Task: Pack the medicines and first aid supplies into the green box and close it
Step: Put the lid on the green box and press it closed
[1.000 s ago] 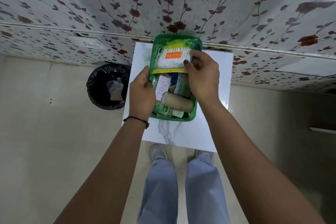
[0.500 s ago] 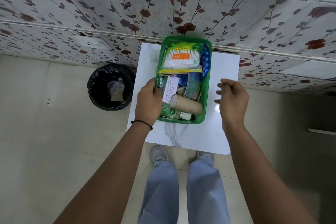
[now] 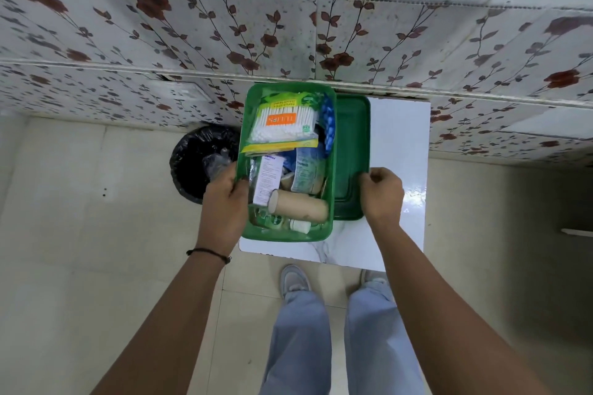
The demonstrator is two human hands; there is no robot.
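Head view, looking straight down. Green box (image 3: 287, 232) on small white table (image 3: 398, 144), pushed over to the table's left side, left wall overhanging or flush with the table's left edge; cannot tell which. Packed full: cotton swab pack (image 3: 284, 123) on top at far end, blue blister strip (image 3: 328, 125) along right wall, white carton (image 3: 268, 178), pale pouch (image 3: 306, 171), tan bandage roll (image 3: 300, 207), small green bottle (image 3: 279, 222) at near end. Green lid (image 3: 351, 138) flat on the table, partly tucked under or just beside the box's right wall.

Left hand (image 3: 224, 199) closed on the box's left rim, thumb inside, fingers outside. Right hand (image 3: 380, 194) curled narrow on the lid's near-right edge; appears to grip it, contact not fully visible.

Judged step: packing done, lid fitting not yet done.

Risks:
- Swab pack sits proud of the rim; lid likely to ride up and not seat unless pressed down.
- Box close to left edge; downward push on lid could tip it toward black bin (image 3: 200, 163) below.
- Lid possibly pinned under box; pulling could drag box.

Room: bare table to the right and near side; floral wall (image 3: 288, 42) hard against far edge, no clearance there.
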